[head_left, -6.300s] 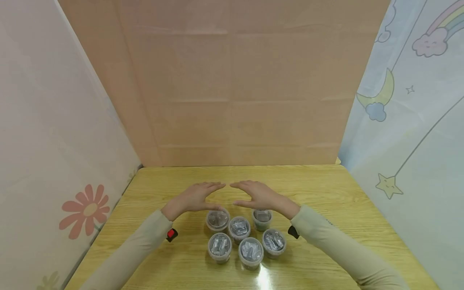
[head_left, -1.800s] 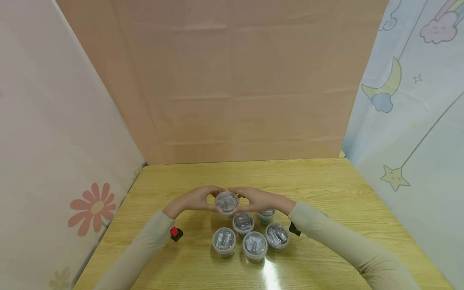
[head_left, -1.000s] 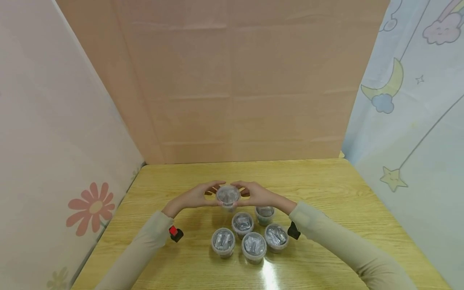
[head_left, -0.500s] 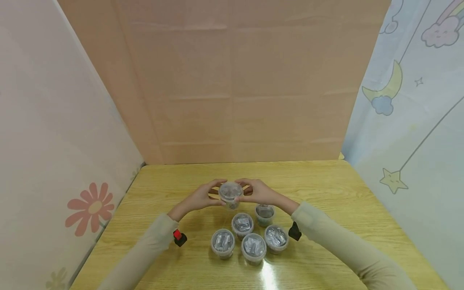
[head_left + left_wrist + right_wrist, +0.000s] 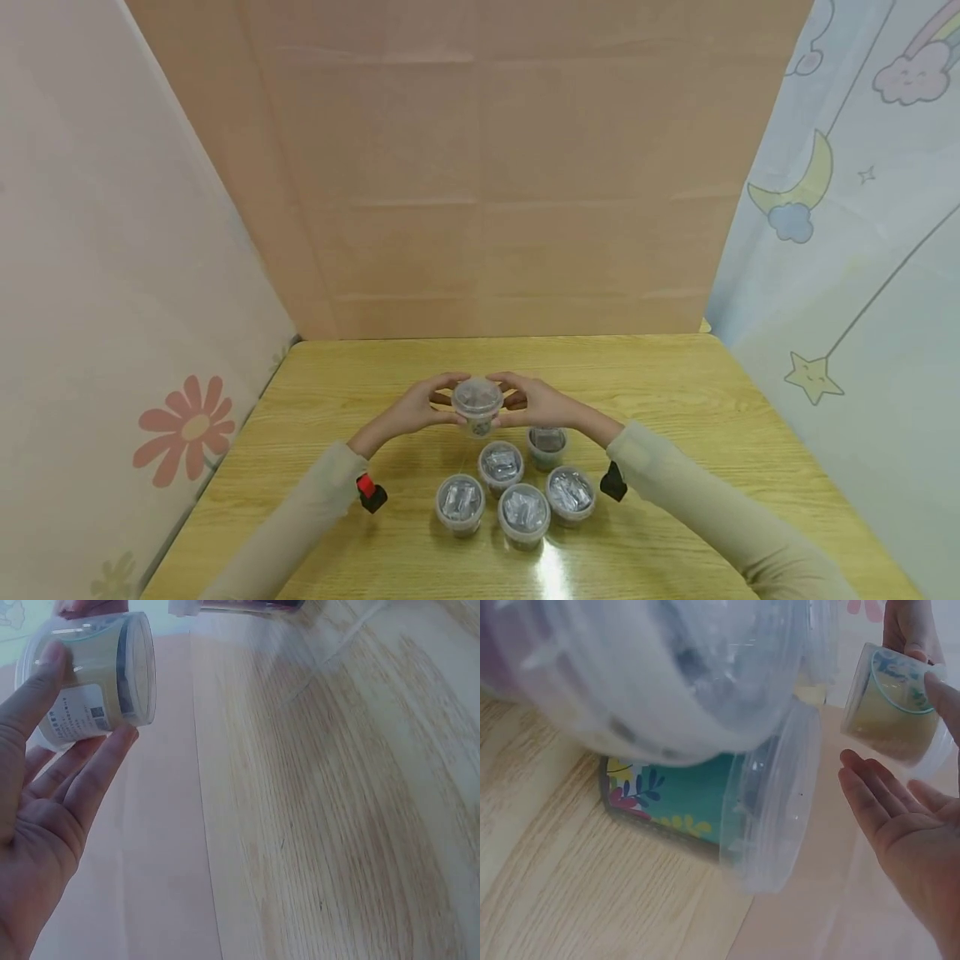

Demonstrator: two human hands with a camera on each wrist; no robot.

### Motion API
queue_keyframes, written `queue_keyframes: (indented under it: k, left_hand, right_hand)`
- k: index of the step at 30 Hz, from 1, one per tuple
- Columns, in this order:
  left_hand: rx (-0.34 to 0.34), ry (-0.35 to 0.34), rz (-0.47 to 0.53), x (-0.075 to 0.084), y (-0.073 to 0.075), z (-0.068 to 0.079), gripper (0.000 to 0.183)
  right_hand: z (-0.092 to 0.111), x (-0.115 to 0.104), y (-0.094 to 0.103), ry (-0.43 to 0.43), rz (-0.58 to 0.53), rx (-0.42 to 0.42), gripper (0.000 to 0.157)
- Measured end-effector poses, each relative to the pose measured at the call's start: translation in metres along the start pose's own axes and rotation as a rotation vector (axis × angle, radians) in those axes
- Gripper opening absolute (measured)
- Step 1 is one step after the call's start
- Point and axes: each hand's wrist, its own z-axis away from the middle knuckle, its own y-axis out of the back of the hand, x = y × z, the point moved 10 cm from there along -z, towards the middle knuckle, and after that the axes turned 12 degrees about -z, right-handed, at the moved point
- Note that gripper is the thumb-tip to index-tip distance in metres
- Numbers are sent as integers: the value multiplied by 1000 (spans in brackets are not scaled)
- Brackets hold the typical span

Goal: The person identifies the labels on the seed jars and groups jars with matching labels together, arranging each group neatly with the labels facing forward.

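A clear-lidded plastic tub (image 5: 477,397) is held off the table between both hands. In the left wrist view the tub (image 5: 90,679) shows a tan band and a white printed label. My left hand (image 5: 415,407) grips its left side, thumb in front and fingers around the far side. My right hand (image 5: 545,403) holds the other side; in the right wrist view its thumb touches the tub (image 5: 892,712), while the other fingers (image 5: 874,799) lie nearly straight beside it.
Several similar tubs stand below the hands, among them a back right tub (image 5: 547,446), a middle one (image 5: 500,464) and a front left one (image 5: 461,502). A tan panel (image 5: 480,208) rises behind the wooden table (image 5: 337,367); printed sheets flank both sides.
Both hands have come down around the back left tub, taken hold of it, and lifted it away from the others. Lately it has tilted so that its front side shows more.
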Motion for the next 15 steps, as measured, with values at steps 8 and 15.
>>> queue_keyframes:
  k: [8,15]
  left_hand:
    - [-68,-11,22,13,0,3,69]
    - [-34,63,127,7,-1,1,67]
  right_hand:
    - [1,-4,-6,83,-45,-31,74]
    - [6,-26,-1,108,-18,48,64]
